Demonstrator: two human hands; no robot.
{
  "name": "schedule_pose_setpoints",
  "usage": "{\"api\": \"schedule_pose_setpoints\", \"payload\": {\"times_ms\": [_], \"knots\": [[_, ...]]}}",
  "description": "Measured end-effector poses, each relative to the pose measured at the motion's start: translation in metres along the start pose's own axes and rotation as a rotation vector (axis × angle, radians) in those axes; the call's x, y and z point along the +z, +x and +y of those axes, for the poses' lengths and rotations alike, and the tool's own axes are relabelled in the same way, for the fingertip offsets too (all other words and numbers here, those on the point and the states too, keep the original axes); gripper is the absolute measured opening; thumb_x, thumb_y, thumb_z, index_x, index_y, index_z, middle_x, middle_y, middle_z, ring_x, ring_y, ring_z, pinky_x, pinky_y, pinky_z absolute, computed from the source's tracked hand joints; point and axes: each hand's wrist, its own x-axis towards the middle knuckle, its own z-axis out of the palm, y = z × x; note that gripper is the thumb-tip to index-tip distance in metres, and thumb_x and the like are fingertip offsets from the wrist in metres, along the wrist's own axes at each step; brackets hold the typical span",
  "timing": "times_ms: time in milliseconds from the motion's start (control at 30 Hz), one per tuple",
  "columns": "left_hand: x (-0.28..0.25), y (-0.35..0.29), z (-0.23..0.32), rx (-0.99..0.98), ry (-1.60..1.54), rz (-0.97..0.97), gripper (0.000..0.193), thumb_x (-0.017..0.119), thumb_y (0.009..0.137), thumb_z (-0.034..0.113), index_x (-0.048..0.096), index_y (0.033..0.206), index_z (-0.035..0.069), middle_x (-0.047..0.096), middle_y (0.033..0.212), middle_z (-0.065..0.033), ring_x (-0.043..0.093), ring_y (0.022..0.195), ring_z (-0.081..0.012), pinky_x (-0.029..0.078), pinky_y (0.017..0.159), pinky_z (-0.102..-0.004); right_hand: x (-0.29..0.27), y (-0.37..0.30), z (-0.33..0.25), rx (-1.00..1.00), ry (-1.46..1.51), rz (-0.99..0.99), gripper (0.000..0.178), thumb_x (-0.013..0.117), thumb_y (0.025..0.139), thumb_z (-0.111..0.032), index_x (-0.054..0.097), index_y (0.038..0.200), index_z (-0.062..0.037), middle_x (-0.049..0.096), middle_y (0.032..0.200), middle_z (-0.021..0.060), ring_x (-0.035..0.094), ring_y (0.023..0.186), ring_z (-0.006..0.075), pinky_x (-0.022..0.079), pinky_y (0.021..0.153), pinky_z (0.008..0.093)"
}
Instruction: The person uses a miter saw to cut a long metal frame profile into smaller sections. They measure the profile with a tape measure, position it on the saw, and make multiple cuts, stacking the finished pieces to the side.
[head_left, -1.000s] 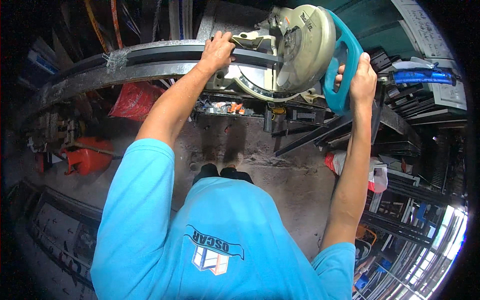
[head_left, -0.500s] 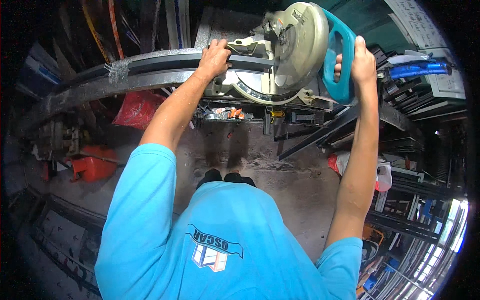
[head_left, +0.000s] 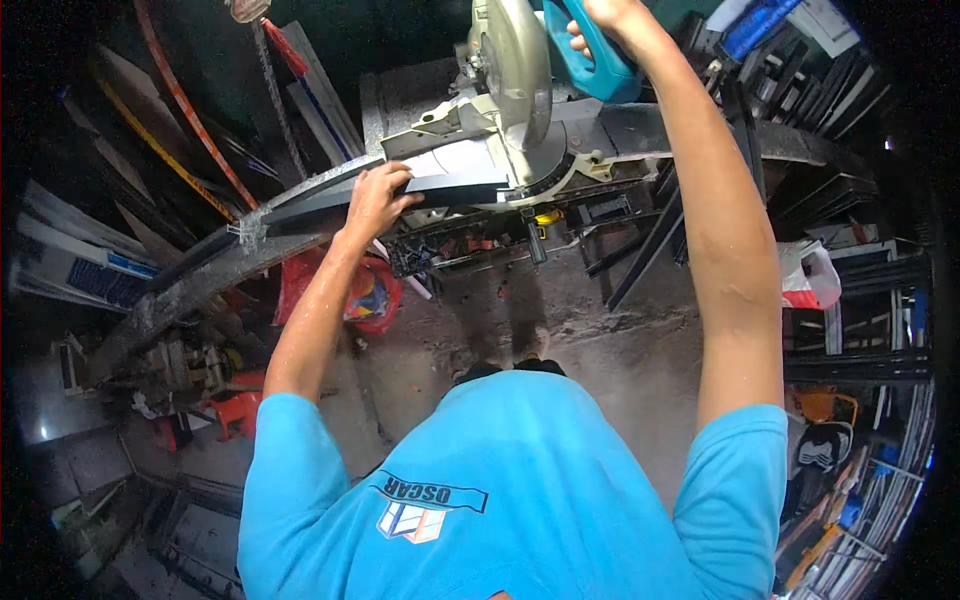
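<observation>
Both hands on a mitre saw, a dark metal strip held under the raised blade.

The left hand (head_left: 375, 200) presses flat on the long dark metal profile strip (head_left: 400, 193), pinning it to the saw's grey base on the bench (head_left: 190, 285); the right hand (head_left: 610, 15) is clenched round the teal handle (head_left: 600, 60) of the silver-guarded mitre saw (head_left: 515, 90), seemingly lifted clear of the strip, though the fisheye edge blurs this. The left fingers lie near the blade line: if the strip slipped or kicked, they could slide into the cut. Below the bench sit a red bag (head_left: 365, 295) and an orange tool (head_left: 235, 410); metal bars (head_left: 650, 240) lean on the right, crowding the dusty concrete floor (head_left: 600, 350).
</observation>
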Motion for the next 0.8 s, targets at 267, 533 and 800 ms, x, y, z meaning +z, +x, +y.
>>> {"api": "schedule_pose_setpoints", "payload": {"times_ms": [267,533,800], "knots": [[-0.049,-0.022,0.039,0.075,-0.2,-0.003,0.036,0.082,0.082,0.025,0.072,0.111,0.006,0.073,0.108,-0.0138,0.069,0.102,-0.0358,0.054,0.085,-0.0424,0.002,-0.095,0.019,-1.015,-0.072,0.539,0.008,0.06,0.098,-0.006,0.067,0.097,-0.002,0.069,0.091,0.0071,0.064,0.08,0.0168,0.051,0.073,0.0293],[-0.056,-0.034,0.099,0.108,-0.28,-0.1,0.038,0.082,0.079,0.011,0.072,0.116,0.009,0.075,0.112,-0.0121,0.071,0.104,-0.0329,0.057,0.087,-0.0393,0.029,-0.223,0.116,-0.117,0.434,-0.444,0.02,0.073,0.096,-0.016,0.072,0.109,-0.0007,0.07,0.1,0.0026,0.062,0.095,0.0098,0.051,0.083,0.028],[-0.042,-0.069,0.149,0.038,-0.287,-0.202,0.047,0.088,0.074,0.017,0.074,0.118,0.01,0.075,0.114,-0.0121,0.074,0.1,-0.0307,0.06,0.084,-0.0386,0.026,-0.266,0.147,-0.175,0.518,-0.29,0.016,0.071,0.098,-0.015,0.063,0.092,-0.0026,0.06,0.093,0.0023,0.056,0.089,0.012,0.046,0.082,0.0275]]}}
